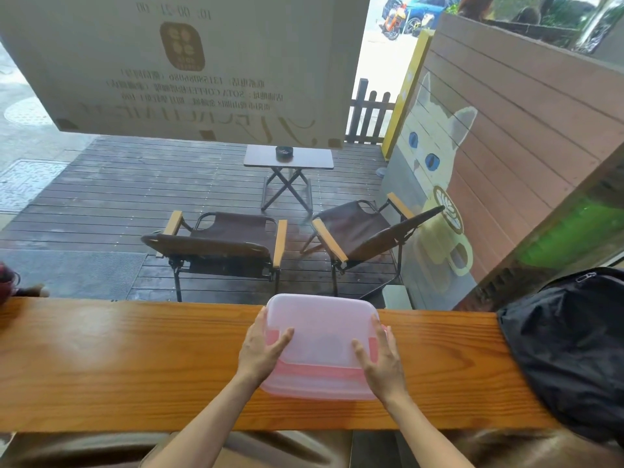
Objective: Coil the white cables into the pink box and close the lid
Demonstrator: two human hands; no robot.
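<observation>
- The pink box [322, 374] is seen on the wooden counter [135, 359], at about 6 o'clock in the view, with its translucent lid [320, 329] laid over the top.
- The lid is gripped at its 9 o'clock edge by the left hand [261, 349], thumb lying across the top and fingers wrapped down the side.
- The 3 o'clock edge is held the same way by the right hand [381, 358], thumb on top, fingers curled over the rim.
- No white cables can be made out; only a faint pale shape shows through the lid, too blurred to name.
- The closing step is judged to be in hand, with the lid not yet shown as seated all round.
- A corner could be left proud if pressure is put only on the two sides.
- A cable loop could be pinched under the rim if one has sprung up inside.
- The box could be slid toward 12 o'clock, off the far edge, if it is pushed rather than pressed down.
- A black bag [567, 349] lies at 3 o'clock, well apart.
</observation>
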